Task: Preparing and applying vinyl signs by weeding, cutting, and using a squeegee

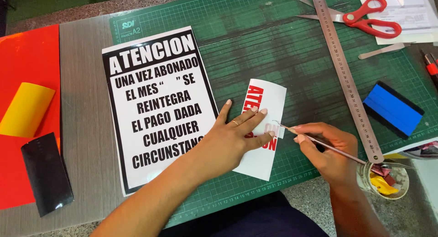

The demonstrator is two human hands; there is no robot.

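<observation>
— What are the hands doing?

— The left hand [232,136] lies flat, fingers spread, pressing down a small white sheet with red letters [267,127] on the green cutting mat [283,50]. The right hand [326,148] pinches a thin metal pick [315,141] between thumb and fingers, its hooked tip touching the sheet just beside the left fingertips.

— Where does that sheet lie?

— Near the front edge of the mat, just right of a large black-and-white printed sign [159,104], which the left wrist crosses.

— And around them?

— A long steel ruler [346,77] runs slantwise right of the right hand. Red-handled scissors [365,18] lie at the top, a blue squeegee [392,109] farther right, and a glass jar of scraps [385,180] just beside the right wrist. On the far left, a yellow roll [25,109] and a black piece [45,173] rest on a red sheet [27,59].
</observation>
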